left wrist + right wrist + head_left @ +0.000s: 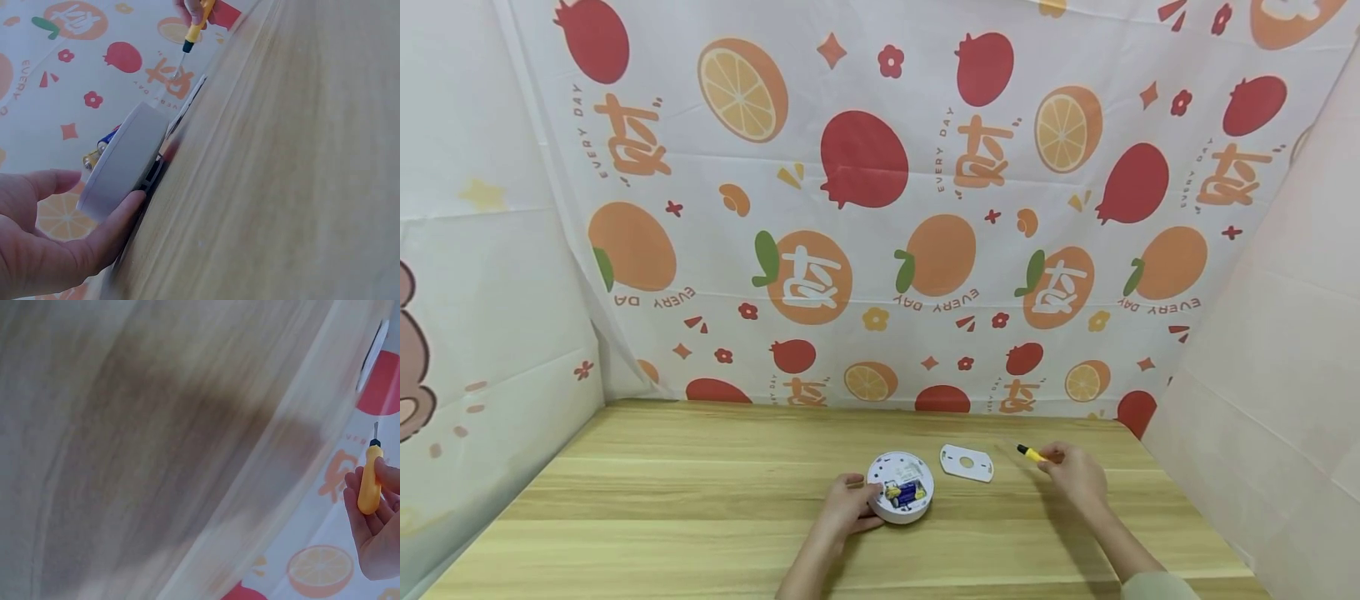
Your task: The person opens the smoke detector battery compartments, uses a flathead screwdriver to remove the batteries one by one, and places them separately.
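Note:
My left hand [848,507] grips the rim of a round white smoke alarm [917,510], thumb over the edge and fingers low at its side. The alarm lies back side up, with blue-and-gold batteries [907,493] showing in it. From the left wrist view, the batteries [103,145] stand above the alarm's rim. Off to the right, my right hand [1077,477] holds a yellow screwdriver [1033,455] with a black collar, raised over the table. Its thin metal tip [375,428] touches nothing. Between the hands lies a flat white mounting plate [952,468] with a round central hole.
The wood-grain table [700,492] spans the foreground. Behind it hangs a fruit-printed white cloth [880,333], with further pale cloths at the left [497,292] and right [1247,375]. The plate is just beyond the alarm, to its right.

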Demonstrator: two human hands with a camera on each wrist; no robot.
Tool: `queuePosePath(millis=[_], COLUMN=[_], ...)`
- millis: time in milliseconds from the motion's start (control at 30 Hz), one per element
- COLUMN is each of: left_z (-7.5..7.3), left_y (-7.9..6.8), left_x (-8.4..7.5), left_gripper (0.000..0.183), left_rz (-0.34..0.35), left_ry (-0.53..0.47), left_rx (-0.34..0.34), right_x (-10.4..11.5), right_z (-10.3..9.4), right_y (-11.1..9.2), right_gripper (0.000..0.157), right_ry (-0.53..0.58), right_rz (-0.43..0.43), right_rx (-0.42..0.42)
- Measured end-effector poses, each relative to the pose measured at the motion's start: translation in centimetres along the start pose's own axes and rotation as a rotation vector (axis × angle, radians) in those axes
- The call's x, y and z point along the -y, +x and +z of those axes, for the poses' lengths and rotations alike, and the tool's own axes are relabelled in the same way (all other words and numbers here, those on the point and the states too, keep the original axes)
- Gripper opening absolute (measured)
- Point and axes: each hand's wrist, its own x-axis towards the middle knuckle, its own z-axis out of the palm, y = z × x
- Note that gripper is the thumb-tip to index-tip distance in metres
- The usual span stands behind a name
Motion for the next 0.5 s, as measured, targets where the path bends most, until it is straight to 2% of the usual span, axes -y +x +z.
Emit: queuePosePath(millis=[233, 500], left_z=[0.0, 0.0], left_y=[0.0, 0.0], left_x=[0.2, 0.2], left_gripper=[0.051, 0.047], left_rz=[0.006, 0.007], left_ry=[0.003, 0.002], left_rx=[0.004, 0.013], right_x=[-0.7, -1.4], right_z=[0.3, 1.2], right_y=[0.0, 0.1], right_gripper=[0.013, 0.01], right_ry=[-0.029, -0.024], right_rz=[-0.001, 0.03], right_rx=[-0.019, 0.012])
